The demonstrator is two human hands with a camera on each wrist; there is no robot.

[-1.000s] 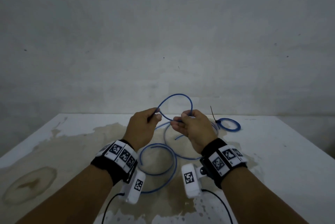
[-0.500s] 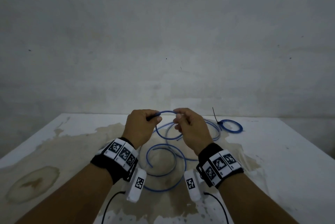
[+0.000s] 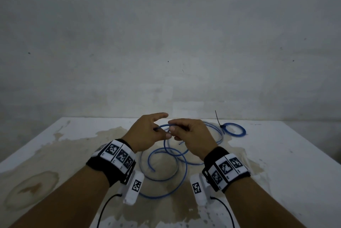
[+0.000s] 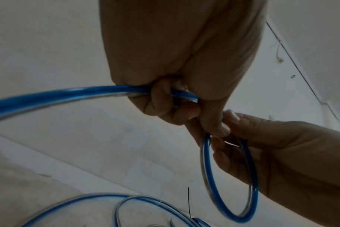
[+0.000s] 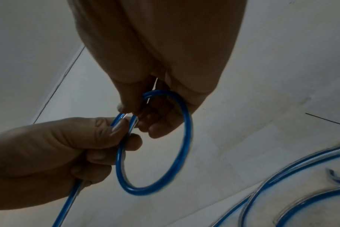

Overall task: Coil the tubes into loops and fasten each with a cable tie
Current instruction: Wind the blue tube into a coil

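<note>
Blue tube [image 3: 167, 154] glossy, round loop, both hands pinching.

Both forearms are bare. Each wrist wears a black band [image 3: 103, 167] carrying a row of white tiles printed with black square codes [image 3: 118, 155]. The right band [image 3: 214, 157] has the same tiles [image 3: 227, 168]. A white camera block [image 3: 133, 188] with one code hangs at 6 o'clock under each wrist, trailing a thin black cable [image 3: 103, 211].

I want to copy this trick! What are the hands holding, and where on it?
Both hold the blue tube: the right hand pinches the top of its small loop, and the left hand grips the strand beside it.
</note>
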